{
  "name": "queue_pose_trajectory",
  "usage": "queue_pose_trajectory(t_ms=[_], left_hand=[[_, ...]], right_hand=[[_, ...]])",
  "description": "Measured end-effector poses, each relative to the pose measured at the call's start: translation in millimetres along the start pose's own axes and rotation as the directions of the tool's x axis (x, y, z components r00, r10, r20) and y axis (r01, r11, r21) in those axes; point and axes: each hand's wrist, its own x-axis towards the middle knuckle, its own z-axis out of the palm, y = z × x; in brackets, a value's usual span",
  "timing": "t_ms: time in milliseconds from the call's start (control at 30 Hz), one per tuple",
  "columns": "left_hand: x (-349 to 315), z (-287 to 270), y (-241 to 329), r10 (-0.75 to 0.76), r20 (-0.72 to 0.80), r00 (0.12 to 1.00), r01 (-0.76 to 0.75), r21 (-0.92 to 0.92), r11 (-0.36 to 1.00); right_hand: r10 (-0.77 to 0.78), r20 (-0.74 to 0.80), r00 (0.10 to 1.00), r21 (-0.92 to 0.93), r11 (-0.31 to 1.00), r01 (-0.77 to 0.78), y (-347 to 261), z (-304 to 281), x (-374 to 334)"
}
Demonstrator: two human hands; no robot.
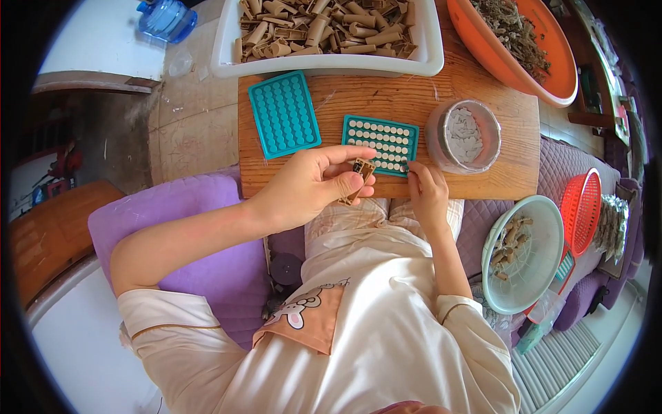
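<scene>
The left arm comes in from the left with its elbow bent out over the purple cushion point(186, 234), forearm slanting up to the table edge, and the left hand point(331, 181) is turned palm inward, thumb below and index finger stretched out above. Its thumb and fingers are closed on a small brown piece point(363, 168) with a dark end, held up just in front of the table edge, near the lower left corner of a teal tray point(346, 141). The right forearm rises more steeply, and the right hand point(427, 190) has its fingers drawn together at that tray's lower right corner; whether they grip anything I cannot tell. Rows of white discs point(380, 137) sit in the tray. Left of it on the wooden table point(510, 148) lies a second teal tray point(284, 114) with rows of round recesses; to the right stands a round tub point(436, 141) containing whitish pieces. A white bin point(324, 67) beyond is heaped with curved brown pieces, an orange basin point(562, 83) holds dried plant matter, and a pale green basin point(545, 276) at the right holds some brown pieces.
</scene>
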Motion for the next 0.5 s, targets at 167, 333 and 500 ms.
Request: queue_pose_trajectory(t_ms=[167,333,500], left_hand=[[-3,2,-5,-0.002,0.039,0.999,0.004,-0.049,0.999],[-5,4,-7,0.011,0.033,0.999,-0.013,0.04,0.999],[-6,8,-4,0.06,-0.038,0.997,-0.061,-0.03,0.998]], right_hand=[[0.223,-0.302,0.927,0.443,0.894,-0.07,-53,-12,14],[-0.009,-0.293,0.956,0.586,0.788,0.187,-112,-25,32],[-0.149,-0.503,0.852,0.537,0.718,0.443,-111,-3,29]])
